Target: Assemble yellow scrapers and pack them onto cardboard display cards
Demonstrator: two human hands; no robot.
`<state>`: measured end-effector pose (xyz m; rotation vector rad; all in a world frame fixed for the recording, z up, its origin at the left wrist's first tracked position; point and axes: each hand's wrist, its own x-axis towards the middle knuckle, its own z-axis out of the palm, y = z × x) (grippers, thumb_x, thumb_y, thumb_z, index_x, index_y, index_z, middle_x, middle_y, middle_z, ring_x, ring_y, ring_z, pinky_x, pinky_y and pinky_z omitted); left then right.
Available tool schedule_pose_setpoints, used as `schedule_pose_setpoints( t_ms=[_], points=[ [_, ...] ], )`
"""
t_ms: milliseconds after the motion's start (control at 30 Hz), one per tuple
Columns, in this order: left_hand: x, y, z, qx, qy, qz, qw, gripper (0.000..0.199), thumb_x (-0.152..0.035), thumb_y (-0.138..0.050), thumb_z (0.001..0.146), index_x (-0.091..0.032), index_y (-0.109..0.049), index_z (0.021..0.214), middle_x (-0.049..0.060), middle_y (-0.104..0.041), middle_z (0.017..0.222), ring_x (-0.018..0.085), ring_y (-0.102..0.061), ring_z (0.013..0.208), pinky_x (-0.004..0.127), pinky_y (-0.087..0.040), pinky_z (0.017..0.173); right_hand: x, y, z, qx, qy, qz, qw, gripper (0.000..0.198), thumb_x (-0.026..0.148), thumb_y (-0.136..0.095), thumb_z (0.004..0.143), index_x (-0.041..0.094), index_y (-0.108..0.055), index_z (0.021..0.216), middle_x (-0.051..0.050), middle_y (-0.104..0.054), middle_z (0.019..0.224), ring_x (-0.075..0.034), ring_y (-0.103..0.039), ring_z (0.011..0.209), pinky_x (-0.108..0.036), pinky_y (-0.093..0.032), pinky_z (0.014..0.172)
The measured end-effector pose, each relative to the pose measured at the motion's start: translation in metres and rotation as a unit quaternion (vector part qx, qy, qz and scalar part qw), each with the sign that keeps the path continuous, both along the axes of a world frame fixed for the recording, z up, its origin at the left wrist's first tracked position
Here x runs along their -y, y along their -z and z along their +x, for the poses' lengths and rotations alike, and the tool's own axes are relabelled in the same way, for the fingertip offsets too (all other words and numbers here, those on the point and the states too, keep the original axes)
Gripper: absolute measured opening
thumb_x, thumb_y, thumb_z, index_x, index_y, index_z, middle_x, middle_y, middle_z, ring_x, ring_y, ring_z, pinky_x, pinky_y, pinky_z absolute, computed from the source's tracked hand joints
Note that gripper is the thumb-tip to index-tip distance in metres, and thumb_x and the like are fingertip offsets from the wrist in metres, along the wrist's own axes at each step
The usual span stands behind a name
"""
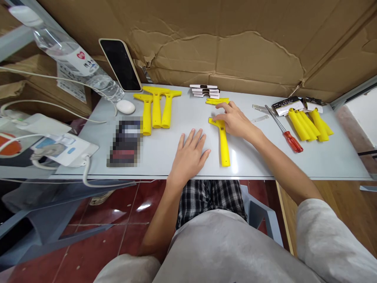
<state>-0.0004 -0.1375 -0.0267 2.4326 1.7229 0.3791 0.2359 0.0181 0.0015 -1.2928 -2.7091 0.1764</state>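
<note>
My left hand [190,156] lies flat on the table near its front edge, fingers stretched out and holding nothing. My right hand [234,120] hovers over the head of a yellow scraper handle [224,145], which lies with its grip toward me. Its thumb and index finger are apart, the thumb by the handle's head and the index fingertip by a small stack of yellow plastic strips [217,101]. Contact with either is hard to make out. Behind the strips sits a small pile of white-and-black cards [204,91]. Thin metal blades [260,119] rest right of that hand.
Three yellow scraper handles [157,108] lie at the left. A red screwdriver [291,141] and carded yellow scrapers [304,124] are at the right. Phone [120,65], water bottle [79,59], white oval object [125,106], power strip [67,151] and cables crowd the left. Cardboard [235,51] walls the back.
</note>
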Motion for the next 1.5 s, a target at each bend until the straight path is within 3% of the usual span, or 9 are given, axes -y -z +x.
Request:
schedule_pose_setpoints(
  t_ms=[200, 333, 400, 500, 633, 900, 1167, 1367, 1500],
  points=[
    [0.001, -0.009, 0.003, -0.021, -0.004, -0.004, 1.000, 0.062, -0.039, -0.043, 0.120, -0.008, -0.056, 0.173, 0.020, -0.045, 0.188, 0.043, -0.037, 0.178, 0.071, -0.029, 0.145, 0.001, 0.000, 0.004, -0.004, -0.005, -0.004, 1.000, 0.061, 0.019, -0.043, 0.104, 0.034, -0.080, 0.150, -0.005, -0.042, 0.174, -0.024, -0.041, 0.142, -0.050, -0.051, 0.125],
    [-0.019, -0.030, 0.004, -0.046, 0.013, -0.007, 0.999, 0.055, -0.038, -0.051, 0.118, -0.012, -0.066, 0.164, 0.022, -0.056, 0.179, 0.045, -0.053, 0.166, 0.067, -0.047, 0.134, 0.001, 0.001, 0.007, -0.024, -0.011, 0.005, 1.000, 0.058, 0.021, -0.043, 0.105, 0.030, -0.081, 0.147, -0.008, -0.044, 0.171, -0.023, -0.042, 0.141, -0.048, -0.052, 0.124],
    [-0.037, -0.040, 0.003, -0.047, 0.016, 0.012, 0.999, 0.055, -0.034, -0.053, 0.116, -0.012, -0.064, 0.165, 0.023, -0.050, 0.184, 0.047, -0.053, 0.165, 0.066, -0.052, 0.129, 0.001, 0.002, 0.007, -0.033, -0.012, 0.007, 0.999, 0.056, 0.021, -0.043, 0.104, 0.028, -0.083, 0.143, -0.008, -0.045, 0.170, -0.023, -0.043, 0.140, -0.047, -0.052, 0.123],
    [-0.066, -0.045, 0.000, -0.039, 0.043, 0.043, 0.997, 0.054, -0.024, -0.052, 0.112, -0.013, -0.067, 0.163, 0.023, -0.044, 0.188, 0.048, -0.043, 0.172, 0.070, -0.044, 0.134, 0.002, 0.002, 0.006, -0.050, -0.016, 0.011, 0.999, 0.054, 0.020, -0.042, 0.104, 0.025, -0.085, 0.136, -0.010, -0.046, 0.169, -0.024, -0.041, 0.143, -0.049, -0.050, 0.124],
    [-0.088, -0.036, -0.006, -0.026, 0.075, 0.052, 0.995, 0.051, -0.022, -0.051, 0.110, -0.018, -0.073, 0.157, 0.020, -0.045, 0.187, 0.046, -0.038, 0.175, 0.072, -0.037, 0.138, 0.002, 0.005, 0.005, -0.064, -0.009, 0.016, 0.998, 0.052, 0.021, -0.041, 0.106, 0.026, -0.086, 0.132, -0.010, -0.047, 0.167, -0.027, -0.037, 0.150, -0.057, -0.044, 0.131],
    [-0.089, -0.025, -0.008, 0.001, 0.074, 0.032, 0.997, 0.051, -0.025, -0.049, 0.110, -0.020, -0.074, 0.155, 0.018, -0.051, 0.182, 0.043, -0.038, 0.175, 0.071, -0.037, 0.138, 0.001, 0.012, 0.006, -0.065, -0.033, 0.016, 0.997, 0.051, 0.038, -0.042, 0.112, 0.016, -0.079, 0.140, -0.016, -0.045, 0.165, -0.030, -0.032, 0.157, -0.063, -0.042, 0.136],
    [-0.090, -0.032, -0.005, 0.007, 0.067, 0.015, 0.998, 0.052, -0.023, -0.050, 0.109, -0.023, -0.074, 0.155, 0.016, -0.054, 0.180, 0.044, -0.039, 0.173, 0.071, -0.039, 0.135, 0.003, -0.001, 0.015, -0.069, -0.027, 0.035, 0.997, 0.050, 0.033, -0.043, 0.111, 0.017, -0.077, 0.143, -0.015, -0.045, 0.168, -0.031, -0.034, 0.162, -0.065, -0.040, 0.137],
    [-0.058, -0.041, -0.022, 0.023, 0.074, -0.016, 0.997, 0.054, -0.034, -0.048, 0.114, -0.015, -0.066, 0.162, 0.021, -0.058, 0.176, 0.040, -0.052, 0.166, 0.063, -0.045, 0.136, 0.060, -0.024, 0.052, -0.084, 0.062, 0.027, 0.994, 0.060, 0.037, -0.035, 0.115, 0.019, -0.070, 0.160, -0.010, -0.051, 0.173, -0.028, -0.047, 0.165, -0.063, -0.043, 0.144],
    [-0.021, -0.027, -0.019, 0.039, 0.054, -0.038, 0.997, 0.060, -0.041, -0.044, 0.118, -0.012, -0.059, 0.169, 0.020, -0.052, 0.184, 0.036, -0.047, 0.173, 0.057, -0.038, 0.144, 0.120, -0.007, 0.061, -0.070, 0.123, -0.013, 0.990, 0.073, 0.050, -0.032, 0.117, 0.010, -0.060, 0.172, -0.011, -0.039, 0.182, -0.028, -0.040, 0.176, -0.059, -0.041, 0.153]
  ],
)
